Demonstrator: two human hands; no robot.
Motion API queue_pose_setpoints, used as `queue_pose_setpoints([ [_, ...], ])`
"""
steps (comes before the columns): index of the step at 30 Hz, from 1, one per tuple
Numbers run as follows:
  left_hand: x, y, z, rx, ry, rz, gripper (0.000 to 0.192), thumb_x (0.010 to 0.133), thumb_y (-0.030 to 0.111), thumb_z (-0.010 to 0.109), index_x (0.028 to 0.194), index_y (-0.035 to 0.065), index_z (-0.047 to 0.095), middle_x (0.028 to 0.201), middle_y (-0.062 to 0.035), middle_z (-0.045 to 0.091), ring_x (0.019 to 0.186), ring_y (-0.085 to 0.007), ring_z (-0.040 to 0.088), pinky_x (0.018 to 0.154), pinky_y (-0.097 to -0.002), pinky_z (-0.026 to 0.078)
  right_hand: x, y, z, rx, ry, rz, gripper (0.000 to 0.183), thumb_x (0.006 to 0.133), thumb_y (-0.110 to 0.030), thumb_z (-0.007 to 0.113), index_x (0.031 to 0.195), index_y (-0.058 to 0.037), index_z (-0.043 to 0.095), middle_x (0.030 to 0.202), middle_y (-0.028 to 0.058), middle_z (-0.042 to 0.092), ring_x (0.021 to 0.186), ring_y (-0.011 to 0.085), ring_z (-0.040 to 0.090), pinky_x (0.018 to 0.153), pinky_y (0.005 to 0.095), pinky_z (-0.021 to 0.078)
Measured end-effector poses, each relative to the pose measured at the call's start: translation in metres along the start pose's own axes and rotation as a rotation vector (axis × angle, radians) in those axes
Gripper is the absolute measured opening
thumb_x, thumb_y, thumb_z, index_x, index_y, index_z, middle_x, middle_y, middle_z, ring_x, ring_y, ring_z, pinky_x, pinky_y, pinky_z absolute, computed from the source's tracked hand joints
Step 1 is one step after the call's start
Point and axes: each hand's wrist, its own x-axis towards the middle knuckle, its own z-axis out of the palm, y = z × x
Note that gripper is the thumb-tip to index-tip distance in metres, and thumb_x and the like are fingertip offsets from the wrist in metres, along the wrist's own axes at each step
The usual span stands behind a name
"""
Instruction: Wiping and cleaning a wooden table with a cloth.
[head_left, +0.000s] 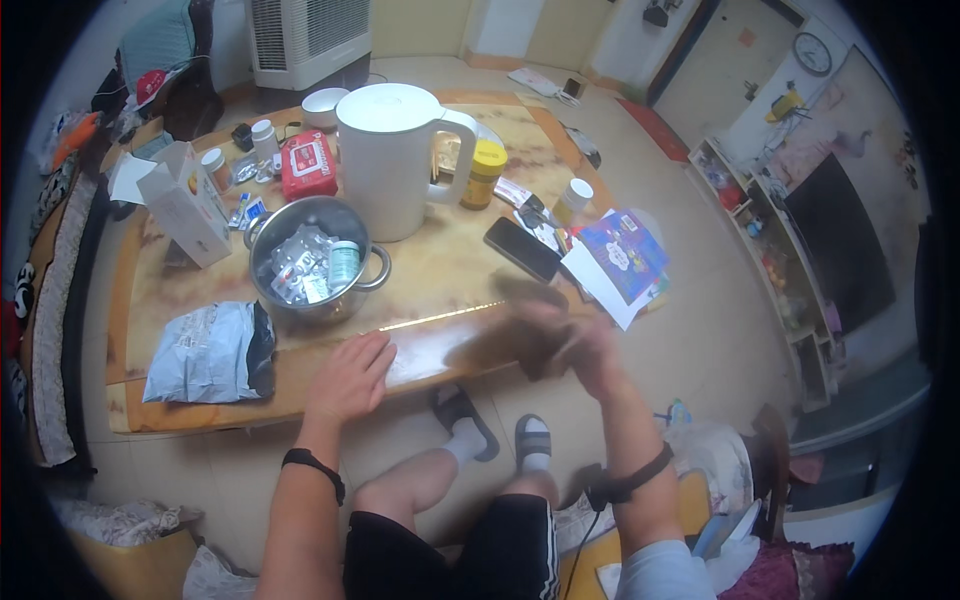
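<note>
My left hand (354, 373) lies palm down on the front edge of the table (202, 416), holding nothing that I can see. Over the table's front right part, my right hand (589, 345) is blurred by motion and grips a brown thing (536, 337), too blurred to name. Left of centre stands a steel pot (300, 292) holding blister packs (304, 259) and a small bottle with a teal label (344, 262). A grey plastic mailing bag (206, 352) rests left of my left hand. Beyond my right hand is a black smartphone (523, 248).
A large white lidded pitcher (386, 165) stands behind the pot. Around it are a yellow-lidded jar (484, 176), a red wipes pack (308, 165), an open white box (191, 206) and a white-capped bottle (574, 201). A purple booklet (622, 251) and papers lie at the right.
</note>
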Motion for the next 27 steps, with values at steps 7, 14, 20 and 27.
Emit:
queue_pose_setpoints([
  [7,0.001,0.001,0.003,-0.041,0.023,0.022,0.048,0.075,0.012,0.060,0.123,0.0053,0.057,0.126,-0.0141,0.055,0.118,-0.0318,0.052,0.103,-0.0430,0.042,0.035,0.102,0.065,-1.573,0.533,0.067,0.070,0.090,-0.057,0.049,0.135,-0.0034,0.051,0.143,0.0217,0.044,0.138,0.0393,0.033,0.113,0.0589,0.0154],
  [14,0.001,0.001,0.003,-0.072,0.006,0.024,0.048,0.076,0.009,0.060,0.123,0.0041,0.056,0.127,-0.0146,0.055,0.120,-0.0328,0.052,0.104,-0.0439,0.042,0.053,0.124,0.135,-1.470,0.391,-0.170,0.063,0.081,-0.038,0.060,0.131,-0.0008,0.052,0.140,0.0195,0.047,0.137,0.0328,0.036,0.113,0.0601,0.0185],
  [20,0.000,0.005,0.000,-0.121,0.036,-0.023,0.042,0.076,0.007,0.060,0.117,0.0014,0.058,0.125,-0.0160,0.056,0.118,-0.0337,0.052,0.105,-0.0442,0.041,0.015,0.099,0.012,-1.447,0.386,-0.105,0.053,0.075,-0.020,0.059,0.127,-0.0132,0.057,0.140,0.0069,0.051,0.135,0.0272,0.039,0.113,0.0585,0.0194],
  [27,0.000,0.000,0.007,-0.103,0.019,-0.032,0.044,0.080,0.011,0.059,0.122,0.0011,0.056,0.131,-0.0152,0.053,0.121,-0.0323,0.051,0.107,-0.0426,0.040,0.011,0.127,0.094,-1.374,0.345,-0.269,0.058,0.071,-0.018,0.060,0.128,-0.0121,0.057,0.142,0.0072,0.048,0.135,0.0300,0.040,0.112,0.0573,0.0245],
])
